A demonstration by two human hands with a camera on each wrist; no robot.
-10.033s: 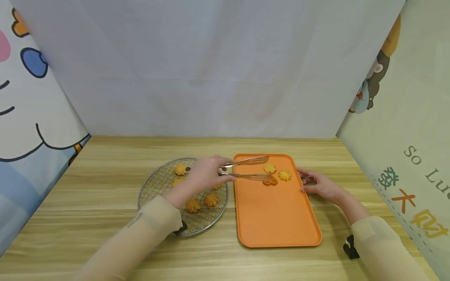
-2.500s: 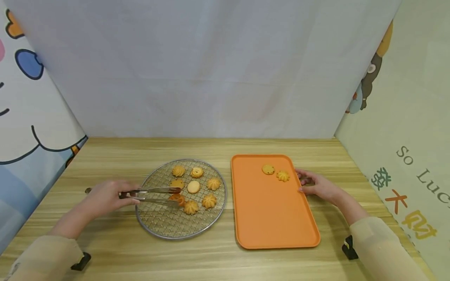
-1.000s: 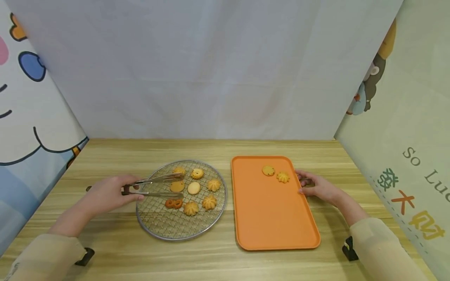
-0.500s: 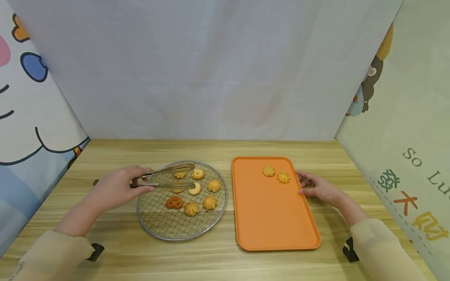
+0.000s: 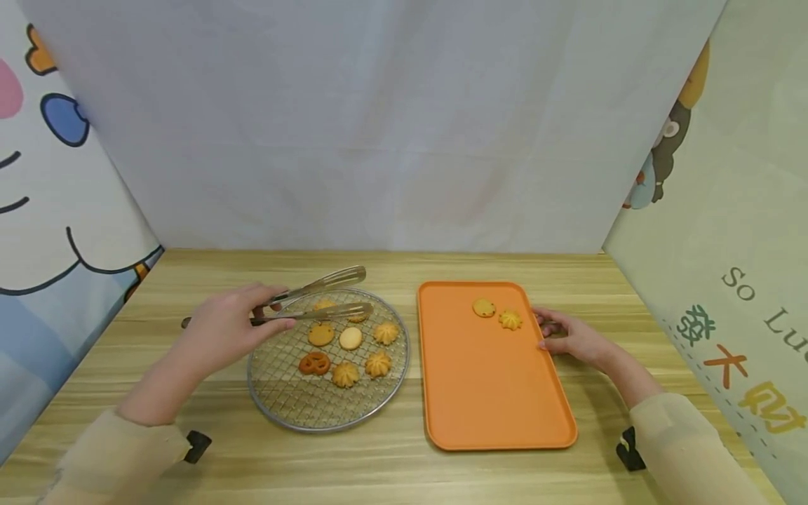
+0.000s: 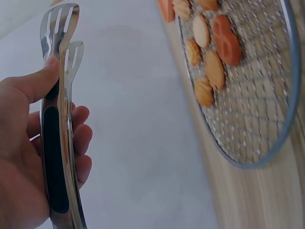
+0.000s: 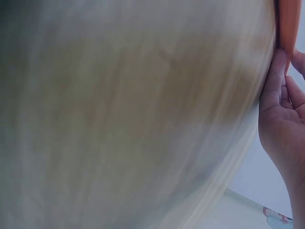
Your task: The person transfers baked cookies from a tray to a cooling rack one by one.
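Head view shows our left hand (image 5: 230, 330) gripping tongs (image 5: 315, 301), tips apart, above brittle biscuits (image 5: 346, 339) on the rack (image 5: 278, 403) at centre-left, best pinched lightly edgewise, while our right hand (image 5: 571, 340) rests relaxed against the tray (image 5: 492, 393).

Orange tray (image 5: 492, 393), silver mesh rack (image 5: 297, 400), golden cookies (image 5: 346, 374), wood-grain table (image 5: 391, 470)

We see slotted steel tongs with black grip inserts (image 5: 315, 300), tips apart and empty, raised over the round wire rack's (image 5: 297, 407) far edge. Our left hand (image 5: 224, 330) grips them.
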